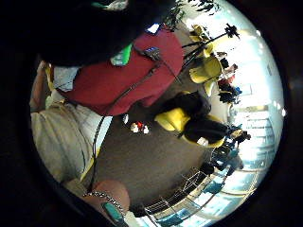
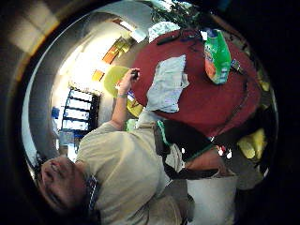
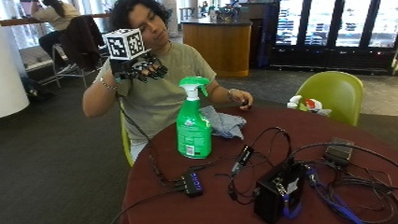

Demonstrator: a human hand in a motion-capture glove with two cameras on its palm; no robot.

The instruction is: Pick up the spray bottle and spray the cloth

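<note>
A person sits at a round, dark red desk (image 3: 348,135). Their gloved right hand (image 3: 142,69) is raised near shoulder height, well apart from everything on the desk, fingers loosely spread and holding nothing. A green spray bottle (image 3: 193,122) with a white trigger head stands upright on the desk in front of them. Just behind the bottle lies a crumpled grey cloth (image 3: 223,122). The bare left hand (image 3: 244,101) rests at the desk's far edge, beyond the cloth.
</note>
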